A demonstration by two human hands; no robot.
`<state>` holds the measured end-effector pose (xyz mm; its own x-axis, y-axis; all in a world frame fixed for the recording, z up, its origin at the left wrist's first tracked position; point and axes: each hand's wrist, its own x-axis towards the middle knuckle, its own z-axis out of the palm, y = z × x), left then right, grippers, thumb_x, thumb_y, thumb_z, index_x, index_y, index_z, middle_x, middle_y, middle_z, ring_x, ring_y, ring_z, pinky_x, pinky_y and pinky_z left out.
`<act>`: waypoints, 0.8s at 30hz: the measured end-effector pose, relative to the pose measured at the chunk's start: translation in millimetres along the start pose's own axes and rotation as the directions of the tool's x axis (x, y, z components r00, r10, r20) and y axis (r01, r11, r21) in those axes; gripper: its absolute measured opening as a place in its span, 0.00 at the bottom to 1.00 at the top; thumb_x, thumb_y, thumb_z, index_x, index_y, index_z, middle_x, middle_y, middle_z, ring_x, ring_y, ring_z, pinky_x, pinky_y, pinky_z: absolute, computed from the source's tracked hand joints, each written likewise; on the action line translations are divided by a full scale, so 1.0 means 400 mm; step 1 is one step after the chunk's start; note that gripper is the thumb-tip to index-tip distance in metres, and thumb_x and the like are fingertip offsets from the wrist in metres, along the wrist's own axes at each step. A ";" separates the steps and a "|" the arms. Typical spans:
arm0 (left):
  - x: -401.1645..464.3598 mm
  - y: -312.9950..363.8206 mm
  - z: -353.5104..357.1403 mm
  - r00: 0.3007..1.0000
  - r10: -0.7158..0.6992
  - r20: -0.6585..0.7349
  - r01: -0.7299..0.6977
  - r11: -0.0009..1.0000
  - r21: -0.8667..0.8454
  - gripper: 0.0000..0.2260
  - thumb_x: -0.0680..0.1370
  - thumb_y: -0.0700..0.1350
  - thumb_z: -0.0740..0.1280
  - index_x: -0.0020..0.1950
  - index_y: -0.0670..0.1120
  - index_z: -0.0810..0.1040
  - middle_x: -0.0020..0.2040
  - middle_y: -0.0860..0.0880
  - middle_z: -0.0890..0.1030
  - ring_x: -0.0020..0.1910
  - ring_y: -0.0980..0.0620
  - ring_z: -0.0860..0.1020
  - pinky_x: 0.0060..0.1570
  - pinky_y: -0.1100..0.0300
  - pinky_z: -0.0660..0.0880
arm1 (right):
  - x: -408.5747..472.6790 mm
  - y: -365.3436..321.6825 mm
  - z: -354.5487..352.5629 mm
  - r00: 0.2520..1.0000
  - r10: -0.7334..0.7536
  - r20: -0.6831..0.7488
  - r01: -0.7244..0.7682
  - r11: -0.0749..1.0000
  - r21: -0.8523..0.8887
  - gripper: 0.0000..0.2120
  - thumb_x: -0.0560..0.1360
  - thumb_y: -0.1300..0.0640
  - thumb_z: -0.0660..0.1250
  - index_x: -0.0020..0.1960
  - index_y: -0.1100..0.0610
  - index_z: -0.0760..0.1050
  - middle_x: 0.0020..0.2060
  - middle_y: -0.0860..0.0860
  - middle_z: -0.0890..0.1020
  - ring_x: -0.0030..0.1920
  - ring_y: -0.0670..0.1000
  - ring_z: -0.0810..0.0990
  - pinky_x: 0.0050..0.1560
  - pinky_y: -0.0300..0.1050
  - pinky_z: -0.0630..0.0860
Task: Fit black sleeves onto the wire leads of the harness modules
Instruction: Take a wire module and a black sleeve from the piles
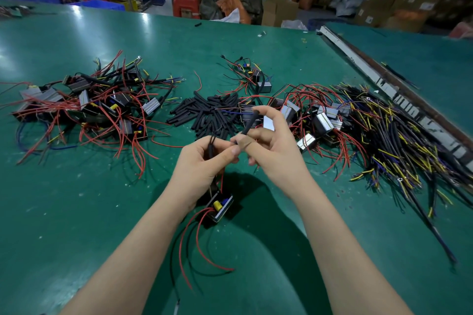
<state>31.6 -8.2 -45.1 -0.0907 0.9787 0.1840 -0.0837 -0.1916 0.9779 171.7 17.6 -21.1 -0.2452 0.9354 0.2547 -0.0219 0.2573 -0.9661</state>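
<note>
Both hands work above the green desk [76,135], close together and just nearer the person than the heap of loose black sleeves [210,112], which serves here as the landmark. The left hand [202,161] is curled, pinching a bunch of thin dark wire leads [212,147] between thumb and fingers. From that grip the leads drop to a small module [218,208] with a yellow part on it, which sits low by the left wrist; whether it hangs or rests on the desk is unclear. Its red and black wires [197,240] trail further toward the person. The right hand [271,146] is curled too, holding one black sleeve [249,124] that slants up and away, its lower end meeting the left thumb tip. A tan wrap covers one right fingertip.

Left of the sleeve heap lies a big tangle of modules with red wires [97,107]. Right of the heap lies a second pile of modules [314,117], some with shiny metal faces, touching its edge. Beyond the heap sits a single module with its wires [256,79]. Far right of the heap spreads a mass of black and yellow cables [399,140], and past it a long metal rail [384,84] crosses the desk.
</note>
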 end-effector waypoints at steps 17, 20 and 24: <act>0.004 -0.031 -0.019 0.991 0.111 -0.073 -0.081 0.943 0.323 0.12 0.70 0.53 0.69 0.33 0.48 0.73 0.25 0.58 0.71 0.26 0.61 0.66 0.29 0.68 0.64 | -0.020 0.007 -0.034 0.879 0.261 0.399 -0.138 0.940 -0.312 0.12 0.75 0.59 0.71 0.53 0.54 0.70 0.43 0.53 0.83 0.41 0.47 0.78 0.43 0.39 0.72; 0.007 -0.033 -0.022 0.994 0.099 -0.052 -0.079 0.951 0.297 0.12 0.70 0.54 0.68 0.32 0.48 0.74 0.26 0.56 0.70 0.28 0.57 0.67 0.31 0.61 0.65 | -0.010 0.000 -0.047 0.923 0.213 0.320 -0.113 0.946 -0.304 0.04 0.79 0.54 0.64 0.50 0.51 0.77 0.38 0.43 0.81 0.38 0.43 0.79 0.37 0.31 0.71; 0.001 -0.029 -0.017 0.996 0.087 0.000 -0.081 0.933 0.352 0.13 0.71 0.61 0.61 0.38 0.53 0.78 0.33 0.50 0.78 0.32 0.55 0.73 0.38 0.53 0.72 | -0.005 0.001 -0.055 0.977 0.164 0.134 -0.127 0.960 -0.249 0.08 0.80 0.54 0.63 0.47 0.55 0.78 0.33 0.42 0.81 0.30 0.41 0.76 0.33 0.28 0.69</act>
<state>26.0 -6.0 -57.0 -0.0978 0.9584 0.2682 0.2783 -0.2324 0.9319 193.5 21.1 -21.0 -0.3734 0.9238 0.0850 0.2516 0.1891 -0.9492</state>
